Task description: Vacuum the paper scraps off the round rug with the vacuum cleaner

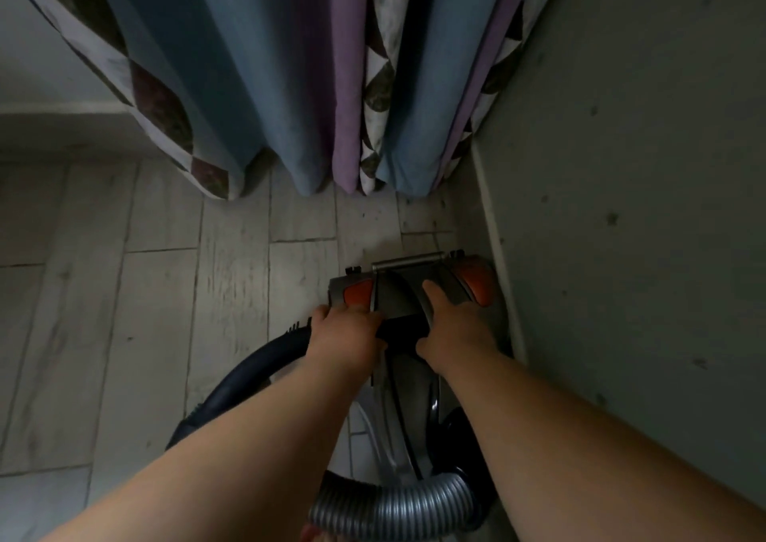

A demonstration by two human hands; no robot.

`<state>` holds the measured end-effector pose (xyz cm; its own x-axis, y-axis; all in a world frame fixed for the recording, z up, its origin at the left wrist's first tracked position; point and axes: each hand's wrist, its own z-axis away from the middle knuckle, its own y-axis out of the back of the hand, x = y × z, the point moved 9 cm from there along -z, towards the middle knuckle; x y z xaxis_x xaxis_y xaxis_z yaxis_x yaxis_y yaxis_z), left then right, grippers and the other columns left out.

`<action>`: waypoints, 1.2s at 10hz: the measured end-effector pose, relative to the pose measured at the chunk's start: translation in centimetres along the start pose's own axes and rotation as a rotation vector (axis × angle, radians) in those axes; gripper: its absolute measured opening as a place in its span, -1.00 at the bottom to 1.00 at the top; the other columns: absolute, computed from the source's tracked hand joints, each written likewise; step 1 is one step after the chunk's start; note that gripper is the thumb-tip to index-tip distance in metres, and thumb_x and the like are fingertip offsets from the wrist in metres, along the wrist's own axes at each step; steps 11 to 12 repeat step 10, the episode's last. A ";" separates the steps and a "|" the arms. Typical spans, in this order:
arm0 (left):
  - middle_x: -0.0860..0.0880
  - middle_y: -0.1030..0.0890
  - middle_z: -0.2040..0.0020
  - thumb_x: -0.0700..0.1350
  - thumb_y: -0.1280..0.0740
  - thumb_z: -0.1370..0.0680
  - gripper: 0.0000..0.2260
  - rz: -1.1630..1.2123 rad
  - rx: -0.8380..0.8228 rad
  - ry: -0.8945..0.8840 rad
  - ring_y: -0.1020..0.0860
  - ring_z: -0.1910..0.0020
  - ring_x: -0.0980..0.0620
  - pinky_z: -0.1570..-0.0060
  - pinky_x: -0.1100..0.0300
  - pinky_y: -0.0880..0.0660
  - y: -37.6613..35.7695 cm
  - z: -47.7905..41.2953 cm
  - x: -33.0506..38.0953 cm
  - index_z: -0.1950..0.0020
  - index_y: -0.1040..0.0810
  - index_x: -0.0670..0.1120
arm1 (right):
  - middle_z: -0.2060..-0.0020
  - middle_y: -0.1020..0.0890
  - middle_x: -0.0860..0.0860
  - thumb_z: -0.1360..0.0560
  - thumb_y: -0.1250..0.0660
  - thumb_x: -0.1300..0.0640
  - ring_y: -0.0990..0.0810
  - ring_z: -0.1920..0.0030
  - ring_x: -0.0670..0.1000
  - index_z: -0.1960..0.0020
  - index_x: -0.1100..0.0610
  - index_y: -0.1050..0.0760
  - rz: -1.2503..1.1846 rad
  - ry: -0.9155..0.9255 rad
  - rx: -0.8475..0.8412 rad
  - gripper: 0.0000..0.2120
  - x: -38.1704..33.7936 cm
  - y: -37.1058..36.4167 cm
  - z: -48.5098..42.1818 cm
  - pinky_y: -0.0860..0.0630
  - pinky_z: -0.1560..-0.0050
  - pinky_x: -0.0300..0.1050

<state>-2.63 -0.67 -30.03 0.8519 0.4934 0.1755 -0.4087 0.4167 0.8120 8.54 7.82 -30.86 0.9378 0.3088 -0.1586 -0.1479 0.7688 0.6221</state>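
Note:
A grey canister vacuum cleaner [408,380] with two orange buttons stands on the floor against the right wall. My left hand [346,334] grips the left side of its black carry handle, fingers curled under. My right hand [454,326] grips the handle's right side, with the thumb reaching forward over the grey top. A ribbed grey hose [398,508] curls out at the near end. A dark wheel [248,380] shows on the left under my forearm. No round rug or paper scraps are in view.
Blue, purple and patterned curtains [298,85] hang to the floor just beyond the vacuum. A grey wall [621,209] runs along the right, with a baseboard. Pale wood-look floor planks [145,313] spread to the left.

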 end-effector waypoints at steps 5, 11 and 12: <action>-0.03 -0.18 -0.52 -0.08 -0.22 -0.59 -0.43 0.014 -0.067 -0.008 -0.08 -0.52 -0.04 -0.46 -0.12 0.07 -0.8 0.2 1.0 -0.55 -0.06 -0.04 | -0.54 -0.08 0.25 -0.56 -0.36 -0.10 -0.35 -0.42 0.24 -0.58 -0.13 0.39 0.078 -0.067 0.013 -0.01 0.0 0.7 2.0 -0.51 -0.16 0.08; 0.02 -0.20 -0.52 0.03 -0.27 -0.55 -0.40 0.091 0.107 0.022 -0.13 -0.50 -0.02 -0.44 -0.13 0.01 12.4 12.7 3.4 -0.54 -0.12 -0.01 | -0.48 -0.26 0.17 -0.54 -0.35 -0.01 -0.33 -0.43 0.21 -0.61 0.05 0.06 0.254 0.203 0.241 -0.19 -5.1 10.2 17.6 -0.32 -0.38 0.10; 0.02 -0.20 -0.52 0.03 -0.27 -0.55 -0.40 0.091 0.107 0.022 -0.13 -0.50 -0.02 -0.44 -0.13 0.01 12.4 12.7 3.4 -0.54 -0.12 -0.01 | -0.48 -0.26 0.17 -0.54 -0.35 -0.01 -0.33 -0.43 0.21 -0.61 0.05 0.06 0.254 0.203 0.241 -0.19 -5.1 10.2 17.6 -0.32 -0.38 0.10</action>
